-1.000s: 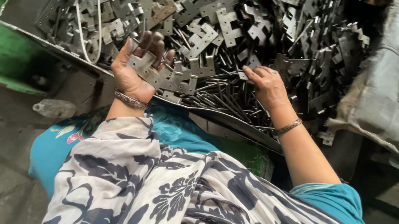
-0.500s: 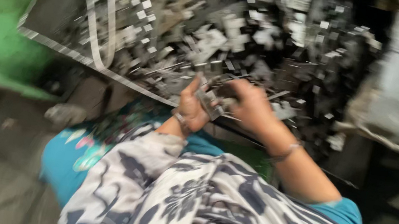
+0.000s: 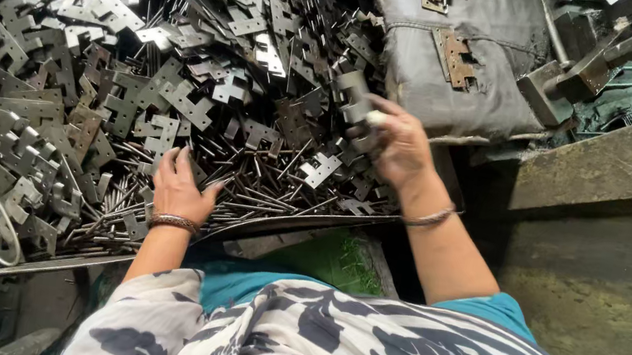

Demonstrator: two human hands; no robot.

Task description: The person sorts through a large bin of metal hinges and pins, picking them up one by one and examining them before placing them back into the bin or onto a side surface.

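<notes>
Right hand (image 3: pixel 393 143), down at the pile's near edge a second ago, is now raised and closed on a grey hinge plate (image 3: pixel 354 107) above the tray (image 3: pixel 6 265), while left hand (image 3: pixel 181 188) has dropped open-palmed onto loose pins (image 3: pixel 262 194), indicating one plate selected

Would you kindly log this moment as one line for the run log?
left hand: resting on metal pins | right hand: lifting hinge plates | tray: heaped
</notes>
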